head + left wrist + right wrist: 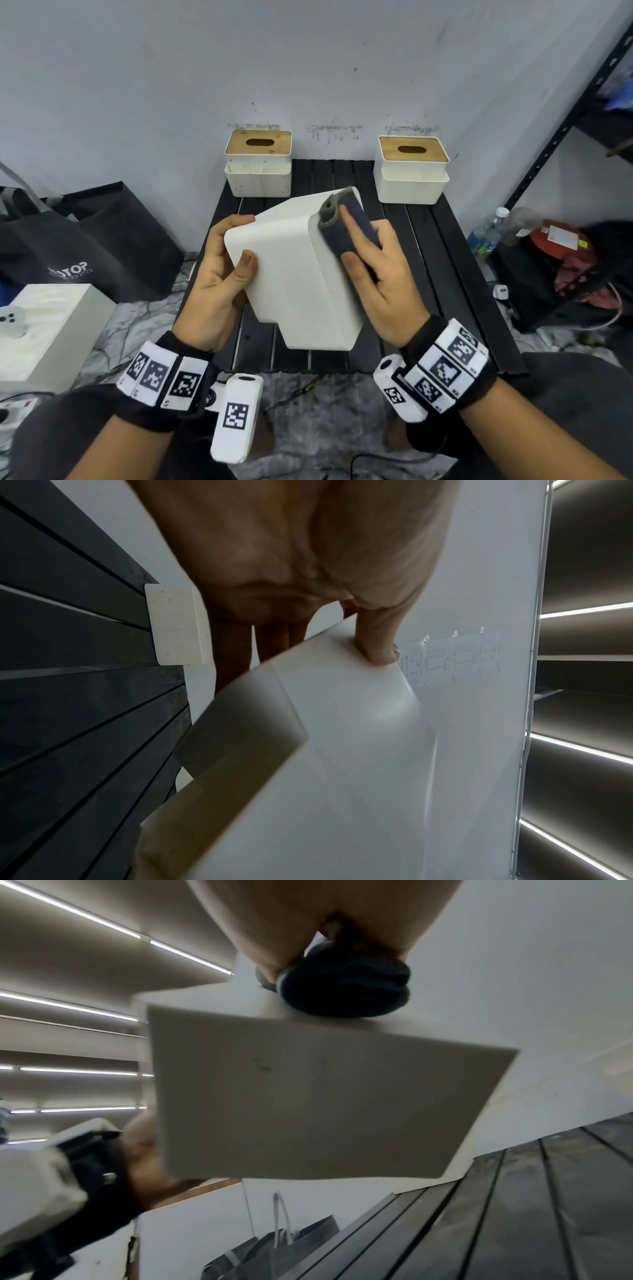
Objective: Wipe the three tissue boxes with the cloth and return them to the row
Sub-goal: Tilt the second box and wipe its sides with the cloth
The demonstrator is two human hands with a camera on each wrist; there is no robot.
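Observation:
A white tissue box (301, 274) (342, 750) (308, 1096) is tilted in the air above the black slatted table (428, 257). My left hand (226, 270) grips its left end, thumb (377, 642) on the near face and fingers behind. My right hand (376, 284) holds a dark blue cloth (346, 233) (342, 988) against the box's right face, index finger and thumb on top of it. Two more white tissue boxes with wooden lids stand at the wall, one at the back left (258, 164) (174, 626), one at the back right (411, 171), with a gap between them.
Black bags (102, 240) and a white carton (51, 325) lie on the floor to the left. A dark metal shelf rack (565, 120) rises at the right, with plastic bottles (489, 233) and a red item (561, 240) beside it. The wall closes the table's far side.

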